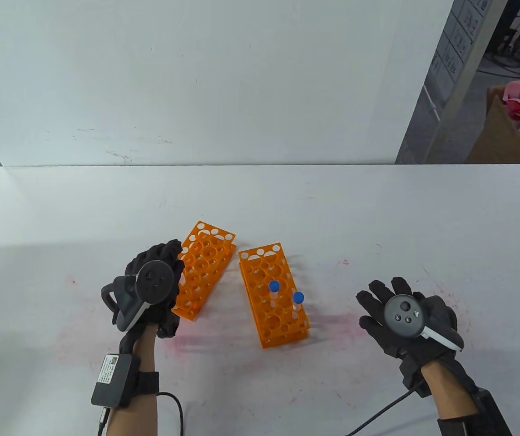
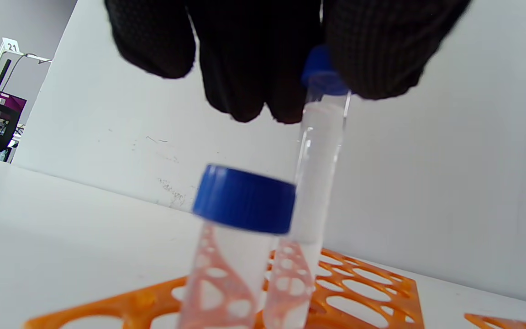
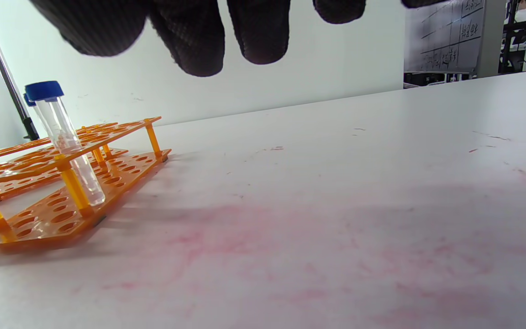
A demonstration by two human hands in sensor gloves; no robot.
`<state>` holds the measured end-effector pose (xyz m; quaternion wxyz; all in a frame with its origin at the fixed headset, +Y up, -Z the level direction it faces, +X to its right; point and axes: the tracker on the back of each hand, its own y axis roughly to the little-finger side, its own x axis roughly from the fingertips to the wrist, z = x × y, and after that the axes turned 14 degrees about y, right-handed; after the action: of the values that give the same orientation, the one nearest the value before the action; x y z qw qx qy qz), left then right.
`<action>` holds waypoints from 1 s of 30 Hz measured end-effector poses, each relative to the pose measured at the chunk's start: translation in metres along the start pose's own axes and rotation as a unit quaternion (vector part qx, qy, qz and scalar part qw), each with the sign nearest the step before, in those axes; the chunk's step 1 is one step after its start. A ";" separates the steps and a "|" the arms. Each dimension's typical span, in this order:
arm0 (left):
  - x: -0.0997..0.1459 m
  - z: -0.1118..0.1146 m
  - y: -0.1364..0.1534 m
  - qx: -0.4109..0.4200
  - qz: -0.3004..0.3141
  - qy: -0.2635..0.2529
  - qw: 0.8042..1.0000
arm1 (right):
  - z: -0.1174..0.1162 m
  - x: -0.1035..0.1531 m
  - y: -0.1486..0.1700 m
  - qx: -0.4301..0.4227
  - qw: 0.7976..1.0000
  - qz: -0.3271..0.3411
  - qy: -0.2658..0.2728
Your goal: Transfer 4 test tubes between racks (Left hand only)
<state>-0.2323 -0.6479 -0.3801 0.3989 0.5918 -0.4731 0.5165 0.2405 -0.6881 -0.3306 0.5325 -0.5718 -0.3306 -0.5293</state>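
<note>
- Left hand (image 1: 160,290): over the near end of the left rack (image 1: 203,268). In the left wrist view its fingers (image 2: 372,59) are closed around the blue cap of a tube (image 2: 318,173), gripped at the top so the body hangs free to pass through a hole.
- Held tube: upright, lower end at the left rack's top plate; whether going in or coming out cannot be told.
- Second tube (image 2: 240,228): stands in the same rack, just beside the held one.
- Right rack (image 1: 272,293): near the left rack on the desk (image 1: 378,218); holds two blue-capped tubes (image 1: 274,290), (image 1: 298,302), upright in separate holes.
- Right hand (image 1: 405,318): flat on the desk, fingers spread, holding nothing; well apart from both racks, as the task is left-handed.
</note>
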 end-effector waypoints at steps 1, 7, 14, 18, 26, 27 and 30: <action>0.000 0.001 0.000 -0.003 -0.001 0.003 1.000 | 0.000 0.000 0.000 -0.001 1.000 -0.001 0.000; -0.002 0.008 -0.002 -0.018 0.000 0.018 1.000 | 0.001 0.000 0.000 -0.002 1.000 0.000 0.003; -0.004 0.017 -0.002 -0.025 -0.003 0.045 0.999 | 0.001 0.000 0.001 -0.003 1.000 -0.002 0.001; -0.006 0.021 -0.001 -0.026 -0.003 0.060 0.998 | 0.001 0.000 0.001 -0.001 1.000 -0.001 0.001; -0.007 0.029 0.002 -0.021 -0.013 0.076 0.997 | 0.001 0.001 0.001 -0.002 1.000 -0.002 0.001; -0.007 0.029 0.002 -0.021 -0.014 0.075 0.997 | 0.001 0.001 0.001 -0.003 1.000 -0.002 0.002; -0.006 0.028 0.002 -0.022 -0.017 0.078 0.997 | 0.001 0.001 0.001 -0.002 1.000 -0.002 0.001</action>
<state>-0.2275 -0.6744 -0.3903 0.4567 0.5486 -0.4413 0.5438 0.2418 -0.6871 -0.3298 0.5307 -0.5715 -0.3302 -0.5317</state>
